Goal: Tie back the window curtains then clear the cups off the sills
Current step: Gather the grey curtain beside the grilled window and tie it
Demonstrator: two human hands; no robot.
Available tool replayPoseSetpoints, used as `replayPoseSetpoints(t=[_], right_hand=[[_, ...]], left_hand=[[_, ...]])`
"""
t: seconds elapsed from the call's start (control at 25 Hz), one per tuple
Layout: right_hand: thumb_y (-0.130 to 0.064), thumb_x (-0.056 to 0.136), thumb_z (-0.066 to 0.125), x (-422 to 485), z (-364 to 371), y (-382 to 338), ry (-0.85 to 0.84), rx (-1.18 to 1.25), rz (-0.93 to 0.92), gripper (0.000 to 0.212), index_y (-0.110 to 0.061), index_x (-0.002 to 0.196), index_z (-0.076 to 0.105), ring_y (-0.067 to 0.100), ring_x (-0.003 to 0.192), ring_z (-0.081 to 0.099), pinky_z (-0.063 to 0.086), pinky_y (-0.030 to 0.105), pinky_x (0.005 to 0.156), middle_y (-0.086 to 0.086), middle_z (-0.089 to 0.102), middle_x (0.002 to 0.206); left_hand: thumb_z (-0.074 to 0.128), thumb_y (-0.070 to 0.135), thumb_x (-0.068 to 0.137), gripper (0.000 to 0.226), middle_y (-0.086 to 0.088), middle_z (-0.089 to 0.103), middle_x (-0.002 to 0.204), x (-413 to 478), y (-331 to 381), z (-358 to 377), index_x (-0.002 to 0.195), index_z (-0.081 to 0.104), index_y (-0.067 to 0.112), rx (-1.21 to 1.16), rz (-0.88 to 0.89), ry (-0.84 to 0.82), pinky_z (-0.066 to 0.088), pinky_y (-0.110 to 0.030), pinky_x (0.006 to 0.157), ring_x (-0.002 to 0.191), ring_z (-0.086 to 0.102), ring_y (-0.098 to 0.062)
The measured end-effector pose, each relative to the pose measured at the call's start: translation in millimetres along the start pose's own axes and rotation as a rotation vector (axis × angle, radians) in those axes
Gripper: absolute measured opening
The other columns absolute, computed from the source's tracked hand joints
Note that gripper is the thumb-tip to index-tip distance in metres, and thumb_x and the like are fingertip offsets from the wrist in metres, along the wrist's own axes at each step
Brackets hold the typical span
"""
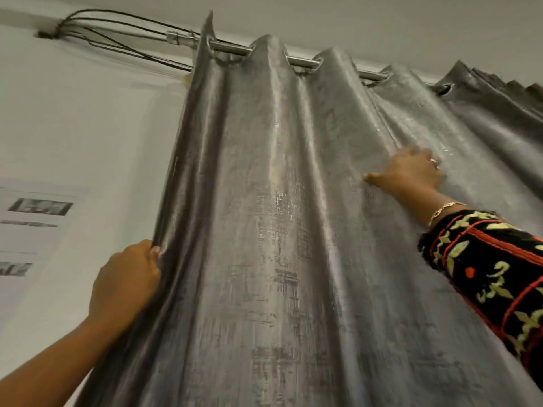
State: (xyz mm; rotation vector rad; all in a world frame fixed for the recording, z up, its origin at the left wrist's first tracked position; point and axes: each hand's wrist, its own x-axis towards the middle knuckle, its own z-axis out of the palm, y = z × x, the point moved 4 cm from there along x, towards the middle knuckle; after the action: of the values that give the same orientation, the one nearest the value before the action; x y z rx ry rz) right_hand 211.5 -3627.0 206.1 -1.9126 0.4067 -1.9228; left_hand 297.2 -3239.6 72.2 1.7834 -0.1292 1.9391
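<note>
My left hand (126,277) grips the curtain (264,230) edge for gathering; my right hand (411,174) presses flat, fingers straight, steadying folds.

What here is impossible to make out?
Head view:
- Cups and sill: hidden behind the curtain.
- Left hand: fingertips tucked behind curtain edge.
- Right hand: fingers motion-blurred, grip unclear.
- Wall notice: print blurred.
- Curtain bottom: cut off by frame edge.

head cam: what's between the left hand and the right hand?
Only curtain: several hanging folds span the gap between the left hand, gripping its edge, and the right hand, higher up on the fabric. Head view.
</note>
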Motion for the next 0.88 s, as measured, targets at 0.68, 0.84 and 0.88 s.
replayPoseSetpoints(t=[0.68, 0.84, 0.88], right_hand=[[-0.006, 0.095, 0.033, -49.9, 13.3, -148.5, -0.05, 0.197, -0.218, 0.034, 0.001, 0.124, 0.05, 0.037, 0.12, 0.048, 0.041, 0.04, 0.094, 0.022, 0.05, 0.131], [-0.008, 0.095, 0.035, -68.3, 13.9, -196.8, -0.109, 0.311, -0.307, 0.034, -0.002, 0.126, 0.049, 0.035, 0.122, 0.046, 0.04, 0.037, 0.096, 0.019, 0.048, 0.133], [-0.007, 0.095, 0.036, -70.1, 13.8, -200.1, -0.116, 0.306, -0.32, 0.034, -0.002, 0.125, 0.049, 0.035, 0.122, 0.045, 0.04, 0.037, 0.096, 0.019, 0.049, 0.133]], left_hand=[[0.037, 0.02, 0.097, 0.035, 0.001, 0.042, 0.061, 11.1, -39.9, -39.2, 0.062, 0.036, 0.02, -0.016, -0.011, 0.007, 0.031, -0.03, 0.06, 0.057, 0.04, -0.018], [0.035, 0.022, 0.098, 0.038, 0.006, 0.038, 0.058, 6.8, -32.2, -32.8, 0.06, 0.031, 0.024, -0.037, -0.007, -0.013, 0.027, -0.03, 0.055, 0.055, 0.039, -0.014], [0.035, 0.022, 0.098, 0.038, 0.006, 0.039, 0.058, 4.7, -29.1, -30.5, 0.06, 0.031, 0.024, -0.051, -0.007, -0.009, 0.026, -0.029, 0.052, 0.054, 0.039, -0.013]])
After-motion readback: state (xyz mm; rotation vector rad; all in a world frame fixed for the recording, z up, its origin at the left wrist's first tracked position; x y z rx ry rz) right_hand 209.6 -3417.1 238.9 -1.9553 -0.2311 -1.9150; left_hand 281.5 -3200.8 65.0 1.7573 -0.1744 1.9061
